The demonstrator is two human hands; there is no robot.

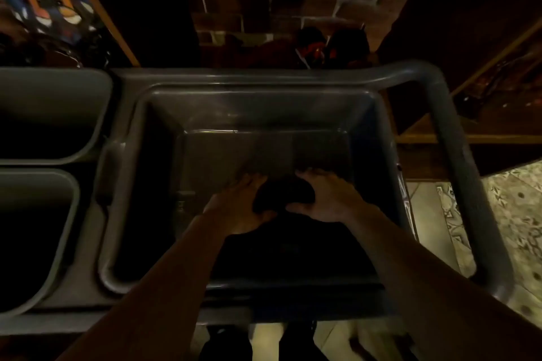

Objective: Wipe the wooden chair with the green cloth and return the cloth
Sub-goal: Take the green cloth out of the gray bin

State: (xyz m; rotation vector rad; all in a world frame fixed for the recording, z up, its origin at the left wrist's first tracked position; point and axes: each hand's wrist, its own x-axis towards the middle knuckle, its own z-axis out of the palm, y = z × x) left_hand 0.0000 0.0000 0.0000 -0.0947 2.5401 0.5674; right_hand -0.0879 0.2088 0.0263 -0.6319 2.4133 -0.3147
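Both my hands reach down into a deep grey plastic tub (264,108) on a cart. Between them lies a dark bundled cloth (283,195); the light is too dim to show its colour. My left hand (237,205) presses on the cloth's left side with its fingers curled around it. My right hand (325,196) cups the right side, fingers over the top. The cloth rests on the tub's bottom, near its front. No wooden chair shows clearly in view.
Two grey bins (44,114) sit to the left of the tub. The cart's grey tubular handle (457,155) curves around the right side. Behind is a brick wall (264,6) and wooden furniture (469,38). Patterned floor tiles (510,214) show at right.
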